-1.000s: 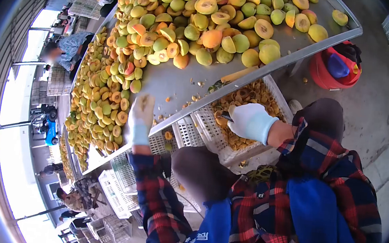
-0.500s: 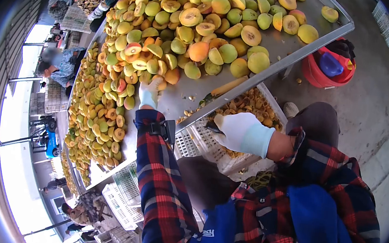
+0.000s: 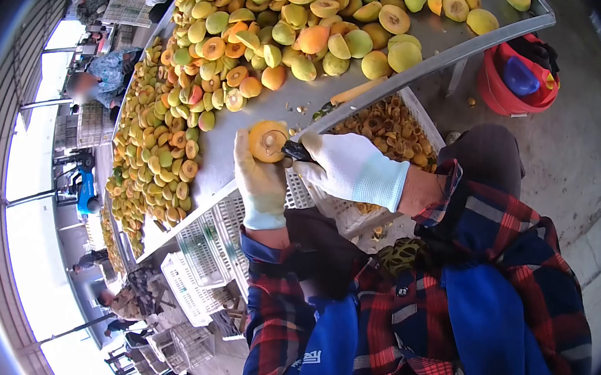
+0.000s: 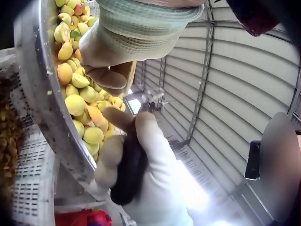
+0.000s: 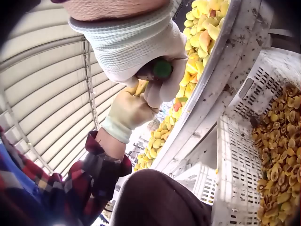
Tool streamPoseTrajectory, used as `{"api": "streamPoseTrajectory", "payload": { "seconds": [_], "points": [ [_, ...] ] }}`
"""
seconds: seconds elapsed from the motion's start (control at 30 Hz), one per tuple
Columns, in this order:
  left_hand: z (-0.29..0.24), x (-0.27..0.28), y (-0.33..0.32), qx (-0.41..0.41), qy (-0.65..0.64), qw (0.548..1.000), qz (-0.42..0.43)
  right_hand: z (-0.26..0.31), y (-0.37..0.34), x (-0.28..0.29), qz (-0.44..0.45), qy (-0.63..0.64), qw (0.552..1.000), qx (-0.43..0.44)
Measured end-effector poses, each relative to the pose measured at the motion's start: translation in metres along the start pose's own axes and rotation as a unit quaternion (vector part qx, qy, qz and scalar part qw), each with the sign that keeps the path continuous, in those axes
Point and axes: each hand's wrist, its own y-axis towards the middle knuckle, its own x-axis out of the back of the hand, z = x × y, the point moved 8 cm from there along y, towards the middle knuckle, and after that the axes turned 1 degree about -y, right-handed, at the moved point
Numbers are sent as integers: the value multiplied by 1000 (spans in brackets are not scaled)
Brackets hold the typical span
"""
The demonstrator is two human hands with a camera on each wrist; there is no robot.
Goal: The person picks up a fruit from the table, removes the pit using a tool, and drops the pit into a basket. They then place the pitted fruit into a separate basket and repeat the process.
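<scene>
In the head view my gloved left hand (image 3: 258,180) holds a peach half (image 3: 269,142), its cut face turned up with the pit area showing. My gloved right hand (image 3: 349,167) grips a black-handled tool (image 3: 297,151), whose front end meets that cut face; its working tip is hard to make out. The right wrist view shows the handle's green butt end (image 5: 163,69) poking out of the right fist. From the left wrist the dark handle (image 4: 129,172) lies across the right palm. Both hands are close together just past the near edge of a metal table (image 3: 238,120).
Halved peaches (image 3: 168,138) heap over the table's far and left parts. Below its raised rim stands a white crate (image 5: 235,160) of brown pits and scraps (image 5: 282,155). A red bucket (image 3: 501,98) is on the floor at right. More white crates (image 3: 189,289) stand at left; other people sit beyond.
The left hand reached into the heap and came back toward the body with a peach half. The right hand moved left with the tool, up to the fruit.
</scene>
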Motion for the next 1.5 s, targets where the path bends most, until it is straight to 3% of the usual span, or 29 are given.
{"api": "streamPoseTrajectory", "payload": {
  "seconds": [0.03, 0.1, 0.17, 0.23, 0.37, 0.43, 0.47, 0.53, 0.57, 0.63, 0.67, 0.7, 0.73, 0.77, 0.83, 0.9, 0.97, 1.03, 1.07, 1.13, 1.17, 1.23, 1.3, 1.37, 1.4, 1.43, 1.5],
  "points": [
    [1, 2, -4, -16, -26, 999, -34, -1, -1, -4, 2, 0, 1000, 0],
    [0, 1, -6, -63, -9, 998, -16, -3, -2, -7, -12, 4, 1000, 4],
    [-2, 2, -11, -104, 67, 991, -49, -5, -1, -13, 11, 4, 1000, -4],
    [3, 2, -14, -99, 40, 992, -70, -6, -2, -21, 34, 3, 999, -15],
    [5, 12, -14, -132, 114, 979, -104, -15, -3, -41, 87, 35, 995, -29],
    [-12, 6, -19, -213, 316, 918, -105, -10, 3, -37, 105, 29, 994, -20],
    [-15, 7, -21, -212, 316, 919, -106, -11, 3, -35, 140, -8, 990, -27],
    [-26, -16, -30, -298, 547, 780, -57, -16, 3, -37, 168, -66, 984, -9],
    [-26, -16, -30, -297, 545, 782, -58, -17, 2, -41, 169, -68, 983, -10],
    [-20, -6, -25, -233, 416, 877, -61, -13, 2, -47, 203, -45, 978, -12],
    [-18, -4, -24, -233, 415, 877, -61, -13, 2, -44, 204, -45, 978, -13],
    [-18, -3, -23, -241, 407, 879, -58, -15, -5, -45, 280, 132, 942, -127],
    [-18, -2, -23, -250, 397, 881, -55, -13, -16, -52, 342, 302, 858, -235],
    [-18, 0, -22, -250, 396, 882, -55, -15, -15, -49, 342, 301, 858, -235],
    [-6, 12, -15, -127, 174, 975, -57, -5, -20, -51, 403, 403, 791, -222],
    [-10, 7, -18, -141, 178, 972, -64, -1, -22, -54, 404, 418, 782, -224],
    [-9, 6, -18, -156, 182, 968, -71, -1, -16, -50, 338, 326, 860, -200],
    [-25, -1, -25, -291, 270, 913, -91, -4, -18, -55, 333, 328, 863, -190],
    [-24, -2, -26, -292, 270, 913, -90, -1, -21, -59, 356, 412, 814, -202],
    [-12, -3, -22, -188, 143, 967, -97, 7, -25, -60, 382, 536, 721, -216],
    [-13, 0, -20, -189, 143, 967, -94, 7, -24, -60, 380, 535, 723, -215],
    [-2, -2, -10, -126, 149, 980, -24, -4, -21, -56, 365, 396, 815, -215],
    [-3, -4, -11, -117, 174, 977, -28, -8, -23, -58, 369, 399, 812, -214],
    [-12, -13, -16, -179, 229, 957, -1, 2, -37, -63, 426, 631, 593, -261],
    [-11, -14, -17, -177, 230, 957, 2, 7, -38, -61, 442, 659, 551, -260],
    [-14, -14, -18, -196, 220, 956, -12, 9, -40, -61, 441, 658, 552, -260],
    [-13, -15, -19, -216, 209, 953, -27, 6, -28, -57, 377, 520, 744, -186]
  ]
}}
